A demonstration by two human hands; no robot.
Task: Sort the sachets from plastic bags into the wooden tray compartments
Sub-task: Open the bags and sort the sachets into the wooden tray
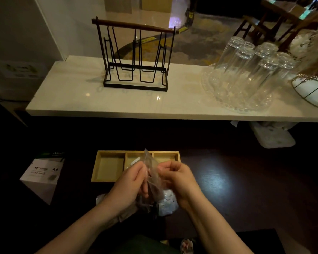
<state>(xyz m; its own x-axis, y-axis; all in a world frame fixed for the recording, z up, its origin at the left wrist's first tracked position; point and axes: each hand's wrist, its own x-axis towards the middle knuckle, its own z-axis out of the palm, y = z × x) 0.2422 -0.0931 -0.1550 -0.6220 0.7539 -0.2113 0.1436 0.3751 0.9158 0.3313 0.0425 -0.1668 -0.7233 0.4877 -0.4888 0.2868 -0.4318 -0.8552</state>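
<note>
From the head camera, both hands are working close together above the dark surface (246, 180), just in front of the wooden tray (99, 165). The left hand (130, 180) and the right hand (174, 176) are each pinching one side of a clear plastic bag (152, 173), fingers closed on its film near the top, so the bag is hanging upright between them with its upper corner poking up over the tray's middle compartment. Brownish contents are sitting low in the bag, probably sachets, though the dim light is making that hard to confirm. A second bag (166, 203) holding pale, light-blue sachets is lying on the surface beneath the wrists. The tray is showing three compartments: the left one is looking bare, a small white sachet (135, 160) is lying in the middle one, and the right one is mostly hidden behind the hands. A white paper box (42, 176) is standing to the left of the tray. Behind, on a pale shelf (81, 99), a black wire rack (134, 57) is standing, with upturned drinking glasses (246, 70) on a glass plate (228, 105).
</note>
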